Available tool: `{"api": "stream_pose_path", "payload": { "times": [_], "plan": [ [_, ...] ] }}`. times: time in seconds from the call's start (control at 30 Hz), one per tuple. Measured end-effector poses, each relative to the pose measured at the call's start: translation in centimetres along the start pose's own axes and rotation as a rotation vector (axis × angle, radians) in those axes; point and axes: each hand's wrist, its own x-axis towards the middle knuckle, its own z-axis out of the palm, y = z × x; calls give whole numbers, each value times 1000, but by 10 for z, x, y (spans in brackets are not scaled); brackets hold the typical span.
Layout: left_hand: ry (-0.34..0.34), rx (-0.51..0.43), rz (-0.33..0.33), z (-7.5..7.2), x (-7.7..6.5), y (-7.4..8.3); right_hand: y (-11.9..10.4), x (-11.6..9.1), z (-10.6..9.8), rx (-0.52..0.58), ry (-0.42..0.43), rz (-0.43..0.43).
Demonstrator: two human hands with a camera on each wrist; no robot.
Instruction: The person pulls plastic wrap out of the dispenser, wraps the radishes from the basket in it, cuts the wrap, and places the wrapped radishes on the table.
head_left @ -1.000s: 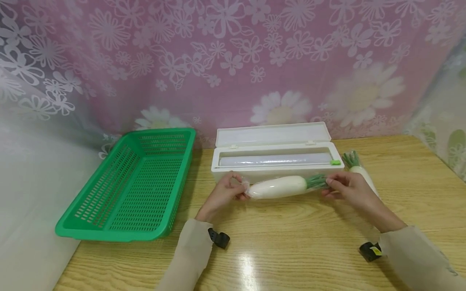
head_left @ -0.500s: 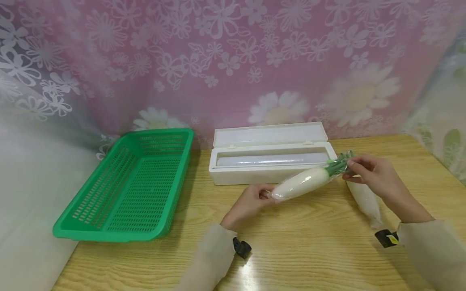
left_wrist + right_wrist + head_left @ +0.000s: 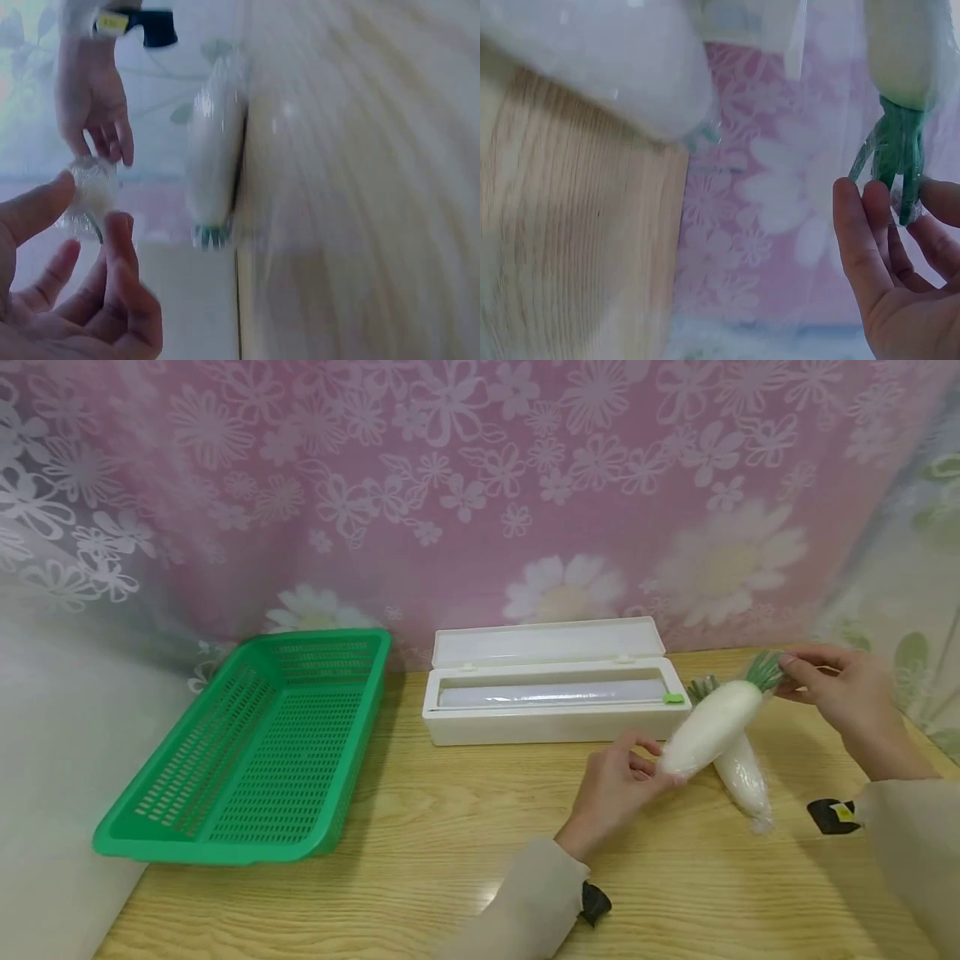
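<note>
A white radish (image 3: 712, 731) wrapped in clear film is held slantwise above the table between both hands. My left hand (image 3: 615, 783) pinches its lower tip; in the left wrist view the thumb and fingers close around that wrapped end (image 3: 94, 191). At the upper end, my right hand (image 3: 843, 693) pinches the green stalks (image 3: 900, 154) between thumb and fingers. Beneath lies a second wrapped radish (image 3: 744, 781) on the table, partly hidden by the held one, its green stalks pointing toward the back.
A white box (image 3: 555, 727) with its lid raised stands at the back, holding a roll of film (image 3: 547, 693); a green slider (image 3: 673, 699) sits at its right end. On the left is a green perforated basket (image 3: 341, 760). A floral curtain (image 3: 450, 527) hangs behind the wooden table (image 3: 420, 877).
Both hands have carried the wrapped radish rightward from in front of the box to over the second radish. Its stalk end has risen, turning it from nearly level to slanted.
</note>
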Motion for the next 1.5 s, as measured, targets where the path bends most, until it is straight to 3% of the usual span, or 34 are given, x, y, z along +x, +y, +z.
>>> {"api": "stream_pose_path", "payload": {
  "times": [0.13,0.3,0.4,0.57,0.67,0.77,0.87,1.0,1.1,1.27,1.4,1.5],
  "plan": [
    [28,-39,-32,36,-5,11,8,6,-13,-70,89,2],
    [13,-206,-189,81,-18,21,21,21,-25,-203,55,27],
    [28,-436,-268,104,-26,25,27,32,-28,-307,-9,22],
    [106,-888,-299,133,-32,31,31,47,-27,-422,-121,-25],
    [131,-989,-285,143,-34,29,35,54,-23,-423,-194,-47],
    [142,-1021,-302,149,-35,24,38,58,-16,-431,-238,-59],
    [125,-1032,-361,151,-34,18,40,60,-10,-457,-270,-77],
    [131,-993,-466,155,-32,18,42,63,-4,-504,-279,-131],
    [105,-938,-486,158,-33,20,46,67,-3,-566,-262,-190],
    [0,-922,-461,159,-37,17,57,73,-2,-633,-258,-265],
    [-81,-879,-446,156,-40,14,61,75,-2,-636,-366,-195],
    [-179,-769,-447,147,-40,15,58,75,-4,-633,-434,-142]
  ]
}}
